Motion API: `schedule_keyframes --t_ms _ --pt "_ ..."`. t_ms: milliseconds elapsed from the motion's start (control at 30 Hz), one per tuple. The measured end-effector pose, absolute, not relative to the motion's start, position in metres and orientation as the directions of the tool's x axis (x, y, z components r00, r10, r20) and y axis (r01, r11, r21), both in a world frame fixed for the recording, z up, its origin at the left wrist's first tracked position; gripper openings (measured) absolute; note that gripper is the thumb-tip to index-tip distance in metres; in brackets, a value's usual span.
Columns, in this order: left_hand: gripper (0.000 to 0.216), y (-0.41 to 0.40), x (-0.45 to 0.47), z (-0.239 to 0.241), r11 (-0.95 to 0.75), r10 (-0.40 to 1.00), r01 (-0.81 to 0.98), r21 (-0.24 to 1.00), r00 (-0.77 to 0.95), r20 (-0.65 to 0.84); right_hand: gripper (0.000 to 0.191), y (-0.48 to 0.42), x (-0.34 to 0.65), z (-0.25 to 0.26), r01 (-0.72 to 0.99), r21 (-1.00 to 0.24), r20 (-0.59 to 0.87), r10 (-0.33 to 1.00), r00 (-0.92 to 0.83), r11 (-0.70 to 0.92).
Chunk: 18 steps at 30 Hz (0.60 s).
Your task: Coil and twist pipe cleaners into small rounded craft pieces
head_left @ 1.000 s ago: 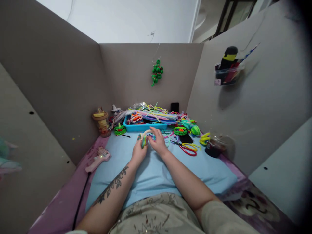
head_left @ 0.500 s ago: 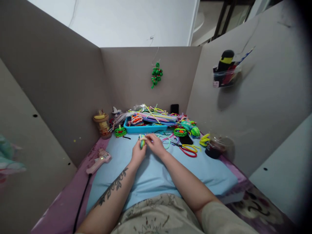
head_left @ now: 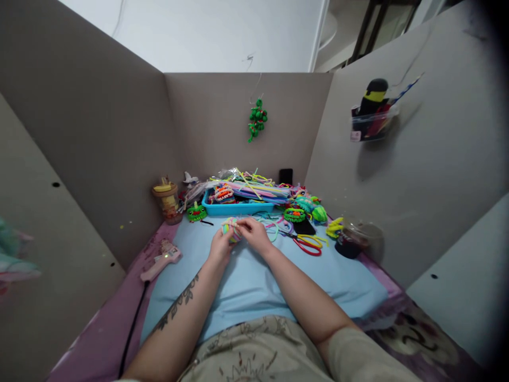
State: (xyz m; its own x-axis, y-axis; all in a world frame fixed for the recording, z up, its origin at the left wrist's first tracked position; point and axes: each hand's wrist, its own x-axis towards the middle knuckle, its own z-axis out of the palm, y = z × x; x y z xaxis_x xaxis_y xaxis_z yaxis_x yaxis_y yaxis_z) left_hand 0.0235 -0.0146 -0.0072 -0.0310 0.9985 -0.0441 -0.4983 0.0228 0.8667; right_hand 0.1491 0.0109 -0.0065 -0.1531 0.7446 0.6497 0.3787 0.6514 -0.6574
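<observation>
A small rounded piece [head_left: 231, 229] with pastel stripes in pink, yellow, green and blue, apparently fuzzy craft stems, is held above the blue cloth. My left hand [head_left: 221, 246] grips it from the left, thumb across its near side. The fingers of my right hand [head_left: 256, 236] are pinched together at its upper right edge; whether a strand lies between the fingertips is too small to tell. Just right of my hands lie loose coloured stems [head_left: 274, 227] and scissors [head_left: 307, 244] with red and yellow handles.
Behind my hands stands a blue tray [head_left: 238, 209] heaped with pastel stems. A pink glue gun [head_left: 162, 262] with a black cord lies left. A cup [head_left: 168, 204], green woven figures [head_left: 196, 212] and a dark jar [head_left: 350, 246] stand around the blue cloth [head_left: 254, 292]. Grey panels enclose three sides.
My left hand has turned the striped piece, so its broad striped side now shows instead of a narrow edge. My right hand stays at its edge. The view has shifted slightly.
</observation>
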Motion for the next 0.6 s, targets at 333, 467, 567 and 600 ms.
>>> schedule_keyframes --t_ms 333,467,567,600 --pt "0.017 -0.0109 0.0178 -0.0046 0.181 0.977 -0.689 0.701 0.044 -0.209 0.014 0.0137 0.1513 -0.0031 0.428 -0.626 0.666 0.732 -0.140 0.652" --pt "0.026 -0.0119 0.0189 -0.0044 0.135 0.986 -0.652 0.746 0.013 -0.166 0.014 0.0139 0.1514 -0.0037 0.430 -0.622 0.650 0.738 -0.182 0.654" --pt "0.034 -0.0131 0.0203 -0.0048 0.093 0.992 -0.606 0.790 -0.010 -0.125 0.014 0.0112 0.1500 -0.0033 0.433 -0.592 0.651 0.720 -0.241 0.680" --pt "0.034 -0.0133 0.0207 -0.0048 0.092 0.992 -0.597 0.797 -0.019 -0.128 0.014 0.0100 0.1496 -0.0029 0.431 -0.577 0.654 0.708 -0.266 0.694"
